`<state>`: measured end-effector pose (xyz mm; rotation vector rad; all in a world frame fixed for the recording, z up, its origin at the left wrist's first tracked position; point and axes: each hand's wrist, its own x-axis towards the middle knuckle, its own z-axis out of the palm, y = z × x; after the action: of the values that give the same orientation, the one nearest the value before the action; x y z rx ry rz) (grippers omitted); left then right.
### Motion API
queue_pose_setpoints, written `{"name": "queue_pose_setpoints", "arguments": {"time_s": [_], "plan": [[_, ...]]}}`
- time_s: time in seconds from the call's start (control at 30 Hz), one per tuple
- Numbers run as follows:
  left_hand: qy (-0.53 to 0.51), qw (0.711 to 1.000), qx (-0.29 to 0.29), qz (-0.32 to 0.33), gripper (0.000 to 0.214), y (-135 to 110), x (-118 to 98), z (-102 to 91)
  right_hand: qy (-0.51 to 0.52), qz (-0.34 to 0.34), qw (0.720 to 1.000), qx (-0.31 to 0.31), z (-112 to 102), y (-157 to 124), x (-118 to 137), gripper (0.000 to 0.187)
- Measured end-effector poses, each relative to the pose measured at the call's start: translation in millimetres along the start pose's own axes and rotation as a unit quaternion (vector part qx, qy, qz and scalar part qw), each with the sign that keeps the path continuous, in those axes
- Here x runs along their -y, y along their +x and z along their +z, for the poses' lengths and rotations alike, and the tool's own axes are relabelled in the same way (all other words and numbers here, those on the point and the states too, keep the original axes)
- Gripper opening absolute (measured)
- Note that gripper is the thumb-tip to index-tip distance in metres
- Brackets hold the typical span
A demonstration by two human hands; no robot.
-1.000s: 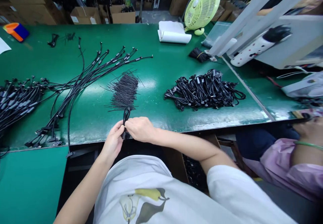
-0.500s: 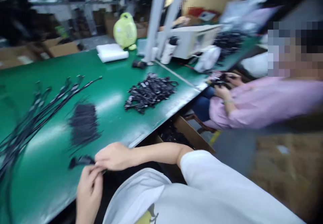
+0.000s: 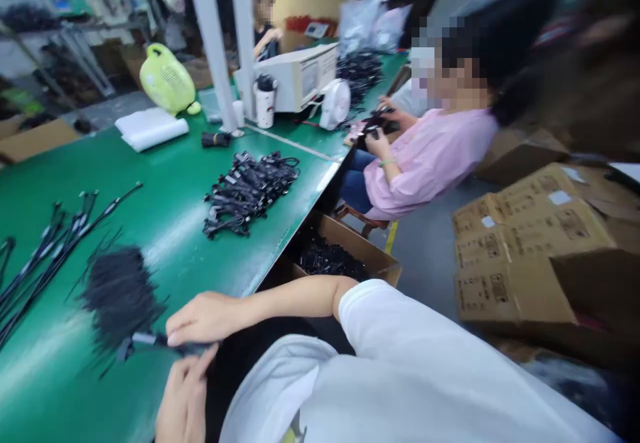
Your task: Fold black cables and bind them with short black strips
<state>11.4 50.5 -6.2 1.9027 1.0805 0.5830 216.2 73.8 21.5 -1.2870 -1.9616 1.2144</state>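
Note:
At the table's near edge, my right hand (image 3: 207, 320) is closed over a folded black cable (image 3: 161, 341) with a pale label near its connector end. My left hand (image 3: 183, 396) is just below, its thumb and fingers closed at the cable's near end. The cable's far end points left, over a pile of thin black ties (image 3: 120, 290). Left of the pile lie long loose black cables (image 3: 60, 250) with connectors at their ends. Farther along sits a heap of bundled black cables (image 3: 250, 193).
On the green table (image 3: 200, 266) stand a yellow-green fan (image 3: 167, 80), a white sheet stack (image 3: 150, 128), a bottle (image 3: 265, 101) and a white machine (image 3: 300, 80). A box of black parts (image 3: 350, 243) is below. A co-worker in pink (image 3: 425, 163) sits right; another person (image 3: 263, 16) is behind.
My view has swung right, so the table's things sit farther left and the cartons show clearly. My hands are slightly farther apart, with more cable visible between them.

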Motion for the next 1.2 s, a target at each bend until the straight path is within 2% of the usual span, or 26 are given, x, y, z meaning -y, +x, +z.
{"name": "queue_pose_setpoints", "arguments": {"time_s": [0.07, 0.13, 0.2, 0.27, 0.33, 0.37, 0.43, 0.47, 0.53, 0.6, 0.67, 0.73, 0.8, 0.87, 0.93, 1.03, 1.13, 1.2], "plan": [[-0.153, 0.982, -0.023, -0.112, 0.038, -4.1, -17.0, 13.6, -0.016, -0.039, 0.998, -0.037, 7.1, -9.5, 7.0, 0.025], [-0.204, 0.956, -0.084, -0.194, 0.055, -2.2, -25.1, 19.5, -0.012, -0.071, 0.997, -0.039, 16.9, -18.0, 8.9, 0.028], [-0.336, 0.909, -0.047, -0.241, 0.051, 3.5, -20.1, 15.7, -0.019, -0.089, 0.992, -0.086, 23.9, -20.1, 1.7, 0.032], [-0.449, 0.860, 0.024, -0.241, 0.049, 7.2, -9.5, 5.8, -0.084, -0.126, 0.981, -0.124, 29.1, -16.1, -10.3, 0.028], [-0.517, 0.819, 0.069, -0.238, 0.057, 6.1, -3.0, -3.9, -0.204, -0.187, 0.949, -0.153, 33.9, -12.1, -19.7, 0.026], [-0.528, 0.813, 0.087, -0.230, 0.061, 4.2, -2.4, -7.3, -0.262, -0.217, 0.927, -0.162, 36.0, -11.6, -22.1, 0.026], [-0.501, 0.832, 0.119, -0.204, 0.068, -0.9, -4.1, -11.1, -0.331, -0.257, 0.893, -0.162, 39.3, -12.9, -23.4, 0.027], [-0.473, 0.850, 0.136, -0.187, 0.072, -3.4, -5.1, -11.9, -0.334, -0.265, 0.891, -0.155, 40.4, -13.9, -23.1, 0.028], [-0.409, 0.886, 0.150, -0.158, 0.079, -6.8, -5.0, -12.3, -0.306, -0.258, 0.904, -0.152, 41.6, -14.8, -22.6, 0.029], [-0.350, 0.915, 0.138, -0.148, 0.078, -7.9, -2.3, -12.2, -0.293, -0.231, 0.908, -0.190, 41.6, -13.3, -23.6, 0.024], [-0.297, 0.934, 0.126, -0.157, 0.072, -7.1, 1.2, -12.4, -0.320, -0.209, 0.893, -0.236, 40.3, -10.1, -25.9, 0.023], [-0.265, 0.939, 0.140, -0.168, 0.066, -5.2, 3.8, -13.6, -0.356, -0.206, 0.887, -0.210, 37.7, -6.2, -29.5, 0.035], [-0.277, 0.932, 0.154, -0.177, 0.065, -2.4, 5.0, -16.2, -0.369, -0.216, 0.895, -0.125, 34.3, -2.9, -34.7, 0.039], [-0.331, 0.914, 0.133, -0.194, 0.066, 0.9, 5.8, -20.3, -0.383, -0.211, 0.897, -0.067, 30.8, -1.3, -41.0, 0.037], [-0.399, 0.889, 0.072, -0.212, 0.065, 3.3, 7.7, -25.6, -0.411, -0.200, 0.886, -0.071, 27.8, -1.4, -47.7, 0.036], [-0.472, 0.854, -0.005, -0.220, 0.055, 3.4, 13.1, -32.1, -0.432, -0.197, 0.872, -0.122, 25.7, -2.0, -55.7, 0.030], [-0.507, 0.831, -0.013, -0.227, 0.052, 1.5, 18.4, -33.1, -0.413, -0.174, 0.886, -0.122, 28.2, 0.0, -59.1, 0.029], [-0.513, 0.829, -0.027, -0.219, 0.048, 2.0, 20.5, -31.5, -0.403, -0.158, 0.896, -0.102, 31.6, 2.2, -57.9, 0.030]]}}
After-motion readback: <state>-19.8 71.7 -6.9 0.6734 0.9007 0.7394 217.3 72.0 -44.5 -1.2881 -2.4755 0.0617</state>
